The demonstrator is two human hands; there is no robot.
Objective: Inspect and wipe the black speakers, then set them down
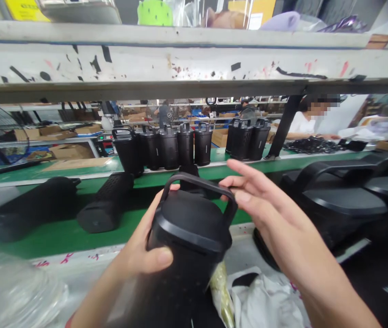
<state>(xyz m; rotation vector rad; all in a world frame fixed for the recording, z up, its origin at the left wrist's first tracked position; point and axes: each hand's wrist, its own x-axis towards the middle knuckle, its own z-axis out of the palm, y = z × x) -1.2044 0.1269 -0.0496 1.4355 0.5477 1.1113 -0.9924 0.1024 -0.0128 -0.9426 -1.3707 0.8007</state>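
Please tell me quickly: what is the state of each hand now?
Left hand: closed around the side of the black container, holding it.
Right hand: at the container's handle; whether it grips cannot be told.

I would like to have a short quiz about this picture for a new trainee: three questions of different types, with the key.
1. Multiple choice. The fingertips of the right hand are nearest to which thing? A) the base of the held black container; B) the handle of this container; C) the shelf.
2. True or false? The containers in the far row lie on their sides.
3. Fill the gap. The long work surface beyond the held container is ____ in colour.

Key: 1 B; 2 false; 3 green.
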